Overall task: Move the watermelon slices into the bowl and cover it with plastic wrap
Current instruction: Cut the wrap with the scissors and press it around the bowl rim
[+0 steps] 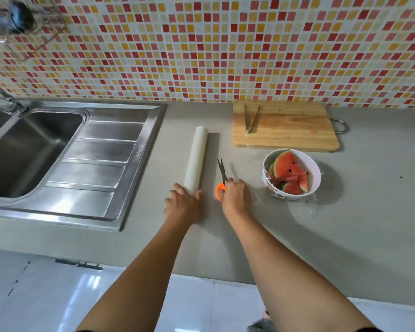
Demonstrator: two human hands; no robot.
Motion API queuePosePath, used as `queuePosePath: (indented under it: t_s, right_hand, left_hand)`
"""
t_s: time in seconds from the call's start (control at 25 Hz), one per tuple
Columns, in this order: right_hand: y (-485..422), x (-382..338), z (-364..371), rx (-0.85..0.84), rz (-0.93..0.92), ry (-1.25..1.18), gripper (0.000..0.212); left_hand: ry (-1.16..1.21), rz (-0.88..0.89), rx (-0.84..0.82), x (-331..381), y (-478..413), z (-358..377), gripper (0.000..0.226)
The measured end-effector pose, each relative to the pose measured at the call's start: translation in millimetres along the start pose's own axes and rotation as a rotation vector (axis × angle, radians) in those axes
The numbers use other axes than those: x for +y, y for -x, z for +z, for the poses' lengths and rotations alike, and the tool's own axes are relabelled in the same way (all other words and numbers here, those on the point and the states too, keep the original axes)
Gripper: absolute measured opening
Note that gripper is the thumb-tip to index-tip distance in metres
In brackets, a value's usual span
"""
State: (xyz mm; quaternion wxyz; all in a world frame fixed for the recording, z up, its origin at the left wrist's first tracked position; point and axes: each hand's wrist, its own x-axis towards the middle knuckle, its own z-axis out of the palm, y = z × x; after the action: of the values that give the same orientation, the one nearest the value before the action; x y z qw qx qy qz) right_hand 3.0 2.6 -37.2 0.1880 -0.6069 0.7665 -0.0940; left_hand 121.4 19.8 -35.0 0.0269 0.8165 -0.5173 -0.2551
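Note:
A white bowl (314, 178) stands on the grey counter at the right, holding several red watermelon slices (288, 170). Clear plastic wrap (308, 204) lies over the bowl and spreads onto the counter around it. The white roll of plastic wrap (197, 155) lies lengthwise left of centre. My left hand (183, 204) grips the roll's near end. My right hand (235, 196) holds orange-handled scissors (222, 174), blades parted and pointing away, between the roll and the bowl.
A wooden cutting board (285, 125) with metal tongs (250, 121) on it lies against the tiled wall behind the bowl. A steel sink (34, 149) with a draining board fills the left. The counter's front edge runs below my forearms.

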Motion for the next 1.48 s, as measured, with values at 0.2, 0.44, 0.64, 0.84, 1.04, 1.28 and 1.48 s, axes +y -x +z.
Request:
queuePosePath:
  t_s: [0.2, 0.44, 0.64, 0.84, 1.04, 1.28, 1.48]
  right_hand:
    - [-2, -5, 11, -0.116, 0.046, 0.023, 0.028]
    - [-4, -12, 18, -0.108, 0.022, -0.034, 0.024]
    - [4, -10, 8, -0.007, -0.021, -0.126, 0.026]
    - [-2, 0, -56, 0.232, -0.094, -0.259, 0.027]
    - [-21, 64, -121, 0.485, -0.010, -0.295, 0.031]
    - [-64, 159, -137, 0.382, 0.109, -0.183, 0.038]
    - [-101, 207, -129, -0.097, 0.305, -0.128, 0.075]
  left_hand:
    - [-0.089, 0.141, 0.012, -11, 3, 1, 0.054]
    - [-0.041, 0.197, 0.060, -14, 7, -1, 0.048]
    - [-0.061, 0.186, 0.100, -13, 13, -9, 0.038]
    - [0.057, 0.355, 0.262, 17, 22, -33, 0.023]
    - [0.239, 0.390, 0.198, 75, 21, -39, 0.042]
    - [0.254, 0.410, 0.204, 133, 17, 3, 0.047]
    - [0.402, 0.207, 0.048, 155, -2, 26, 0.061]
